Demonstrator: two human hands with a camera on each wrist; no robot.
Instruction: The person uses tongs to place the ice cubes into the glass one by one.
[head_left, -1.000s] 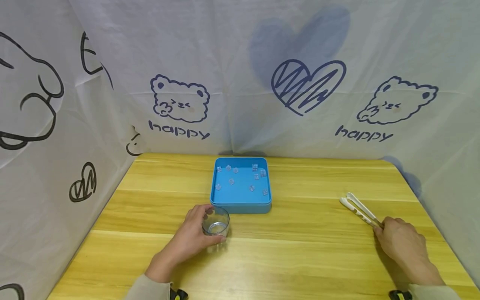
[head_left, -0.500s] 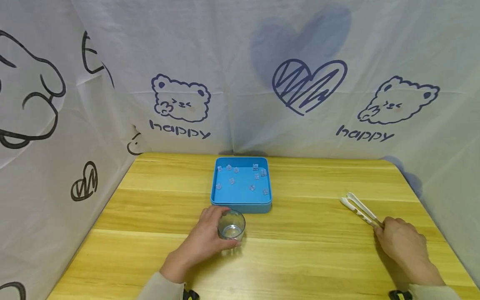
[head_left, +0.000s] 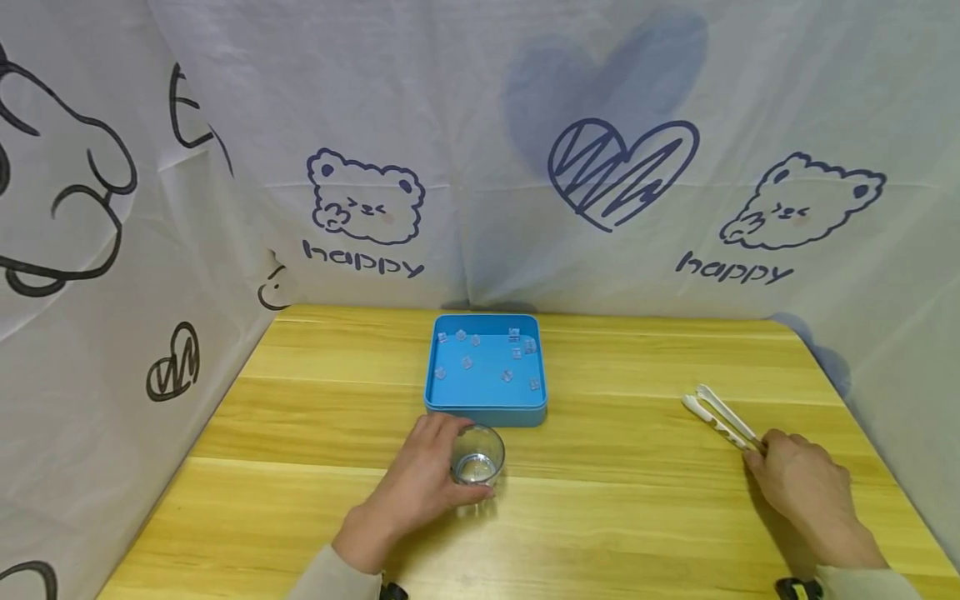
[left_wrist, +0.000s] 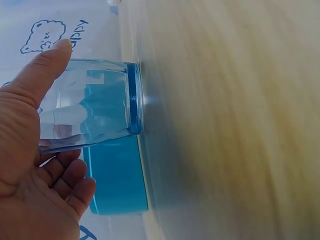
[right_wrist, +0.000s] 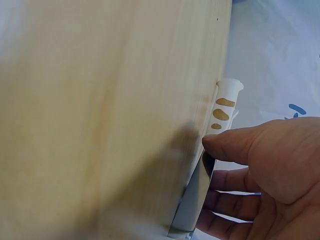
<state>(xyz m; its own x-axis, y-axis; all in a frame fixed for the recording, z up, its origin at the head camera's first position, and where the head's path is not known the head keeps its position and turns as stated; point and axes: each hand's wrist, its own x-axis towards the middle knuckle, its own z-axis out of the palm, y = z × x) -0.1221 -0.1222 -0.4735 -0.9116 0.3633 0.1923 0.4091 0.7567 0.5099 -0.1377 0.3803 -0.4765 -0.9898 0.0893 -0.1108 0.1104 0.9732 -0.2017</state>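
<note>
A clear drinking glass (head_left: 477,457) stands upright just in front of the blue tray. My left hand (head_left: 420,475) grips it from the left, thumb on the near side and fingers round the far side. In the left wrist view the glass (left_wrist: 95,100) has its base close to the tabletop. At the right, my right hand (head_left: 802,492) holds a pair of tongs (head_left: 720,417) by the metal arms, thumb on one side and fingers on the other. The white slotted tips of the tongs (right_wrist: 224,107) point away from me, slightly apart, low over the table.
A shallow blue tray (head_left: 487,417) sits at the back middle of the wooden table (head_left: 615,517), with several small clear cubes (head_left: 467,362) scattered inside. Behind and at the sides hangs a white cloth (head_left: 480,167) with bear and heart drawings.
My left hand has moved the glass to the right along the front of the tray, slowing over the last half second. The right hand and the tongs have stayed in place.
</note>
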